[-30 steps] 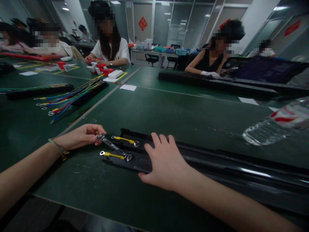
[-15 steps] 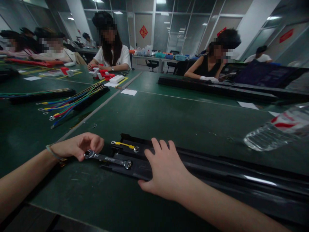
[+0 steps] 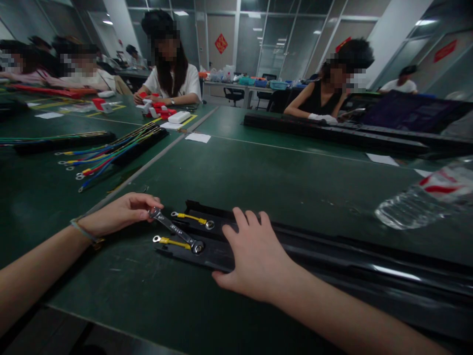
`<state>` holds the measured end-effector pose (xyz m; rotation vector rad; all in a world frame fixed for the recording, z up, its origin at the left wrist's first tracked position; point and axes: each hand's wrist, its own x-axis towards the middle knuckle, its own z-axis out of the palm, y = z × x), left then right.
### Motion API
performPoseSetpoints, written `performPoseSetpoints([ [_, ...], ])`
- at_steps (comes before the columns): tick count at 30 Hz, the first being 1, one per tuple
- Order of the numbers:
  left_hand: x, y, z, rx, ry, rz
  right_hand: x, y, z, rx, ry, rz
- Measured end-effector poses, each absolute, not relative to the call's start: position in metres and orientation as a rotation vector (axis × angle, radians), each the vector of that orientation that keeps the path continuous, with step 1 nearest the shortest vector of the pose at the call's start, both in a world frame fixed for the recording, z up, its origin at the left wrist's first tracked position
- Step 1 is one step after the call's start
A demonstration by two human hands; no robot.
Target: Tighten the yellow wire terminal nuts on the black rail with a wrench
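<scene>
My left hand (image 3: 127, 213) pinches one end of a silver combination wrench (image 3: 174, 230) between thumb and fingers. The wrench's ring end sits around a bolt on a long black channel-shaped rail (image 3: 218, 250). Under that ring end, a short yellow wire with a ring terminal (image 3: 173, 241) sticks out past the rail's end. A second yellow wire (image 3: 192, 217) is fixed by another bolt (image 3: 210, 225) on the far side. My right hand (image 3: 254, 254) lies across the rail with its fingers spread, thumb at the near edge.
A clear plastic bottle (image 3: 424, 197) lies tilted at the right. Bundles of coloured wires (image 3: 107, 160) lie at the left. Across the green table (image 3: 281, 172) are another black rail (image 3: 314, 129), a paper slip (image 3: 198, 137), red and white parts (image 3: 157, 107) and seated people.
My left hand has swung its end of the wrench up and away from me, turning it about the bolt. The near yellow wire now shows. My right hand stays on the rail.
</scene>
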<state>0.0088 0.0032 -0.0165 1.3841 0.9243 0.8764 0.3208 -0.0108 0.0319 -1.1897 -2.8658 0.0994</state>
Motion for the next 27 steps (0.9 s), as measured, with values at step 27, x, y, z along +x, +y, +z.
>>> performPoseSetpoints([
  [27, 0.01, 0.001, -0.013, 1.519, 0.737, 0.751, 0.321, -0.011, 0.03, -1.199, -2.856, 0.078],
])
